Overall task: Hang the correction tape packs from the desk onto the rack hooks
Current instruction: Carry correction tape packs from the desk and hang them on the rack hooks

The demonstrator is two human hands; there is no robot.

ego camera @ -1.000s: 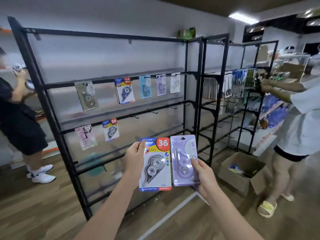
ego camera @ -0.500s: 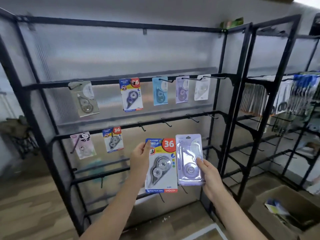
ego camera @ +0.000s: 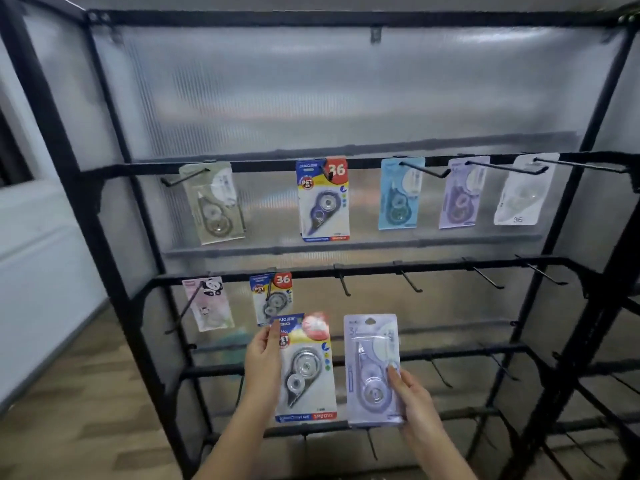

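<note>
**At the rack: two packs brought up to the hooks**

Before the rack (ego camera: 114,174) we now stand closer than a second ago; it fills the view and the bystanders are gone from it. Our left hand (ego camera: 261,362) pinches the blue pack (ego camera: 306,368) by its edge; our right hand (ego camera: 414,398) grips the lilac pack (ego camera: 374,368) at its lower corner. Both sit below the second rail, whose free hooks (ego camera: 410,282) lie above them. We judge hanging comes next. Motion blurs the blue pack's top; the desk is out of view.
</note>
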